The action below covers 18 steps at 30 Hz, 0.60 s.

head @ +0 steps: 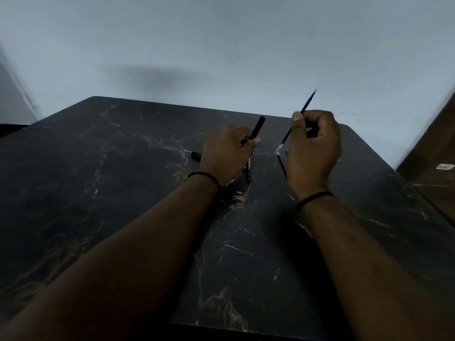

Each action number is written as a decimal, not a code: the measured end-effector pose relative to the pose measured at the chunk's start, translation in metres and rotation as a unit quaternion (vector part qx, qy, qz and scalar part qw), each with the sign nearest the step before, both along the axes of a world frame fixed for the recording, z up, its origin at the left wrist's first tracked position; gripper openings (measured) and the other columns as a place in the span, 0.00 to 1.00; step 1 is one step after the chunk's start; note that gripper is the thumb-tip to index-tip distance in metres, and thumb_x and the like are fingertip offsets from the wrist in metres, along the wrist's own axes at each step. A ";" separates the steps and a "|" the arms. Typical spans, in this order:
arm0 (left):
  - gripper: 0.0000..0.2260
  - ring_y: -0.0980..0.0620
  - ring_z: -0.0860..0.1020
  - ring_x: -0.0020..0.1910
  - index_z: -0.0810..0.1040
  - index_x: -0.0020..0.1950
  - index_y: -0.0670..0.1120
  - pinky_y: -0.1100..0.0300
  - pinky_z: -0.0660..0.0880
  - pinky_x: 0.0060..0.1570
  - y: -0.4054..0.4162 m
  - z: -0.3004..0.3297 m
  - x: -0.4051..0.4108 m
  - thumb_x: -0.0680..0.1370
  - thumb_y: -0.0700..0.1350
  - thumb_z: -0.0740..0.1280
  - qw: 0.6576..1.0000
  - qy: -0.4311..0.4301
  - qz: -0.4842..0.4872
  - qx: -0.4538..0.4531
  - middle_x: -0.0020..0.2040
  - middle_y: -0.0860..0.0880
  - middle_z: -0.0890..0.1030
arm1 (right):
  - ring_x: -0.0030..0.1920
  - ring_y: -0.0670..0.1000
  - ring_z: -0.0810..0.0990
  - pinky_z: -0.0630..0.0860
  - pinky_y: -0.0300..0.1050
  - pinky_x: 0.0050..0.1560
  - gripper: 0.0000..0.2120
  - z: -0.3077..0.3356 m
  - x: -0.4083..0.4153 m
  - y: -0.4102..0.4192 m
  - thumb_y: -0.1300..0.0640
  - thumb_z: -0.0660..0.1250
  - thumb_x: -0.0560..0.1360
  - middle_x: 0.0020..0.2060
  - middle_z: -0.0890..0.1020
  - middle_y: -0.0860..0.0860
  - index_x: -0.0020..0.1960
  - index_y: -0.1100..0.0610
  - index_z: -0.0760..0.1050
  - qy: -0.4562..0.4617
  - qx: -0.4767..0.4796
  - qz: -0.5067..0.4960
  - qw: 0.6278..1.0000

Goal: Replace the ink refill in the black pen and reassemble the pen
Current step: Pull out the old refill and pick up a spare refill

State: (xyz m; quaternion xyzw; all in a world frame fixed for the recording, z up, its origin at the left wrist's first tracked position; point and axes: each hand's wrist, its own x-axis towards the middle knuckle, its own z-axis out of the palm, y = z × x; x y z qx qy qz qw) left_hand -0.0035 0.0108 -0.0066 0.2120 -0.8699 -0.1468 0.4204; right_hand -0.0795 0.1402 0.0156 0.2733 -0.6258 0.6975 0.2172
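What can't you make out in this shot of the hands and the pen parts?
Head view only:
- Black barrel: lower end hidden in the left hand.
- Blue pen: upper part behind that hand; print too small.
- Black piece: partly hidden by the same hand.
- Refill: middle hidden by right hand fingers; tip blurred.

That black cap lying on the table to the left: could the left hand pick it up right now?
Probably not at once. The cap lies right beside the left hand with bare table around it, but that hand already grips the black pen barrel, so it would need to free some fingers first.
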 end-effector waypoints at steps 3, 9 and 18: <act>0.14 0.52 0.75 0.31 0.76 0.36 0.48 0.58 0.71 0.32 -0.001 -0.001 0.000 0.76 0.54 0.67 1.000 0.000 0.003 0.004 0.32 0.51 0.77 | 0.40 0.46 0.73 0.72 0.36 0.42 0.04 -0.002 -0.008 0.001 0.56 0.69 0.78 0.42 0.79 0.51 0.45 0.53 0.74 -0.010 0.011 -0.017 1.000; 0.15 0.53 0.74 0.30 0.74 0.35 0.47 0.58 0.73 0.31 -0.003 -0.002 -0.002 0.77 0.55 0.67 1.000 -0.002 -0.001 0.003 0.30 0.52 0.75 | 0.41 0.45 0.76 0.72 0.37 0.45 0.06 -0.007 -0.026 0.010 0.52 0.69 0.77 0.40 0.79 0.46 0.45 0.53 0.76 -0.014 0.122 -0.063 0.990; 0.21 0.60 0.66 0.27 0.61 0.28 0.53 0.62 0.58 0.28 -0.002 -0.002 -0.002 0.77 0.53 0.67 1.000 -0.003 -0.001 0.010 0.26 0.55 0.66 | 0.48 0.55 0.82 0.69 0.41 0.44 0.12 -0.019 -0.045 0.019 0.48 0.66 0.79 0.47 0.85 0.53 0.51 0.55 0.82 -0.025 0.291 -0.103 0.951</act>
